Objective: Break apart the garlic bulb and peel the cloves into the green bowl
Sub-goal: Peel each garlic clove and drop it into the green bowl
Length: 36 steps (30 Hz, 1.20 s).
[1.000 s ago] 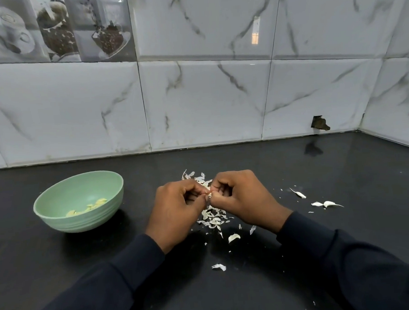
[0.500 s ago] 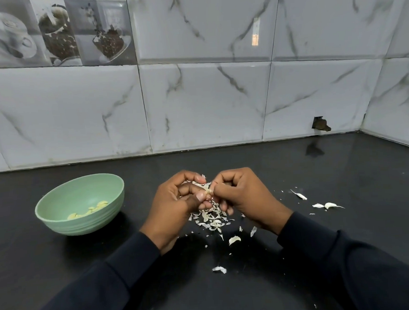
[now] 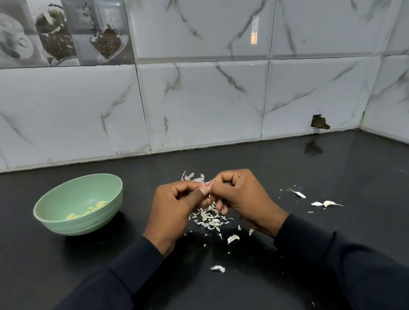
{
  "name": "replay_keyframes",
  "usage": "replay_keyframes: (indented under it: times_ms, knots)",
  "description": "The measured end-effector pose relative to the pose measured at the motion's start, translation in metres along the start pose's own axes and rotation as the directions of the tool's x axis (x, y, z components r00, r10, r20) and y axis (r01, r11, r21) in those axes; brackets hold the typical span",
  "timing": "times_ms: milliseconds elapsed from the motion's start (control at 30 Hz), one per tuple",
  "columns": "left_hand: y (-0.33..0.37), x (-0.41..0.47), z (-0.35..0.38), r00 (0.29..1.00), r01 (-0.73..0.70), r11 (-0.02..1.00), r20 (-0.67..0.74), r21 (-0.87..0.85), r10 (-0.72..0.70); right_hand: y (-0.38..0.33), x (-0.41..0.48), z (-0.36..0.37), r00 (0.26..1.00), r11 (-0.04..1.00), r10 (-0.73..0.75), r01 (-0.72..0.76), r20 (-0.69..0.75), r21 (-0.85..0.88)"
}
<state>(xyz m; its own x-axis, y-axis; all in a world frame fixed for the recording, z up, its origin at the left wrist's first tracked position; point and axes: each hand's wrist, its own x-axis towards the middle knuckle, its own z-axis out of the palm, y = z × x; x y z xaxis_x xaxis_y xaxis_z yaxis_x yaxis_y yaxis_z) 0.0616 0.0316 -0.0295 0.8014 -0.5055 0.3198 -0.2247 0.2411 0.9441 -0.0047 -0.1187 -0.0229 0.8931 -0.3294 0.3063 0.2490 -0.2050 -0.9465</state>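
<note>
The green bowl (image 3: 59, 207) stands on the black counter at the left, with several peeled cloves (image 3: 88, 210) in its bottom. My left hand (image 3: 175, 208) and my right hand (image 3: 241, 195) meet fingertip to fingertip above a heap of white garlic skins (image 3: 210, 217). Between their thumbs and fingers they pinch a small garlic clove (image 3: 206, 186), mostly hidden by the fingers. Two unpeeled cloves (image 3: 328, 203) lie on the counter to the right of my right hand.
Loose skin flakes (image 3: 217, 268) are scattered on the counter near my wrists and behind my hands. A tiled marble wall runs along the back and turns a corner at the right, with a chipped hole (image 3: 319, 122) near its base.
Both hands have drawn close together again, fingertips pinching the clove. The bowl and loose cloves have not moved.
</note>
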Motion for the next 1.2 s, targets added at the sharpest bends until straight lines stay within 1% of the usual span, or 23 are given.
replay_keyframes:
  times_ms: [100,267,333,433,500,600,667,800,867,933,1000,1067,1133,1167,1200]
  knots:
    - [-0.002,0.003,-0.001,0.997,0.05,0.997,-0.05,-0.066,-0.054,-0.001,-0.001,0.001,1.0,1.0,0.009,-0.009,0.008,0.005]
    - [-0.005,0.008,-0.005,0.995,0.082,0.991,-0.054,-0.105,-0.088,-0.003,-0.002,0.0,0.999,0.998,0.036,-0.035,0.023,-0.044]
    - [-0.005,0.008,-0.006,0.994,0.102,0.987,-0.029,-0.126,-0.106,-0.003,-0.003,0.0,0.998,0.997,0.049,-0.046,0.04,-0.057]
    - [-0.005,0.004,-0.005,0.992,0.115,0.982,0.062,-0.147,-0.107,-0.002,-0.003,0.0,0.997,0.998,0.064,-0.063,0.046,-0.021]
    - [-0.005,0.003,-0.004,0.993,0.079,0.99,0.101,-0.116,-0.068,-0.003,-0.003,-0.001,0.997,0.998,0.068,-0.069,0.042,0.007]
    - [-0.003,0.004,-0.004,0.994,-0.013,1.0,0.109,0.008,0.012,-0.004,-0.004,-0.001,0.995,0.996,0.076,-0.078,0.056,0.034]
    - [-0.003,0.005,-0.004,0.993,-0.049,0.997,0.106,0.061,0.043,-0.004,-0.004,-0.001,0.994,0.995,0.085,-0.088,0.076,0.04]
    - [-0.003,0.007,-0.005,0.996,-0.036,0.997,0.082,0.063,0.031,-0.005,-0.004,0.0,0.992,0.996,0.087,-0.09,0.092,0.026]
    - [-0.003,0.009,-0.008,0.998,0.007,1.0,0.059,0.011,-0.008,-0.007,-0.004,-0.002,0.995,0.996,0.08,-0.078,0.063,-0.036]
    - [-0.003,0.01,-0.011,0.998,0.062,0.997,0.033,-0.05,-0.06,-0.009,-0.003,-0.009,0.998,0.987,0.065,-0.062,0.01,-0.151]
    - [-0.003,0.011,-0.016,0.994,0.112,0.989,0.024,-0.097,-0.111,-0.01,0.0,-0.018,0.997,0.964,0.077,-0.081,-0.022,-0.254]
    - [-0.003,0.011,-0.018,0.989,0.148,0.982,0.033,-0.119,-0.145,-0.01,0.001,-0.026,0.996,0.916,0.088,-0.078,0.006,-0.393]
    - [-0.002,0.011,-0.019,0.986,0.167,0.979,0.049,-0.118,-0.162,-0.009,0.001,-0.031,0.997,0.811,0.021,0.023,0.069,-0.585]
    - [-0.001,0.01,-0.018,0.984,0.174,0.977,0.057,-0.121,-0.168,-0.009,0.001,-0.032,0.995,0.774,-0.014,0.074,0.1,-0.629]
    - [0.0,0.01,-0.018,0.983,0.179,0.976,0.06,-0.127,-0.172,-0.01,0.001,-0.033,0.992,0.778,-0.03,0.1,0.121,-0.621]
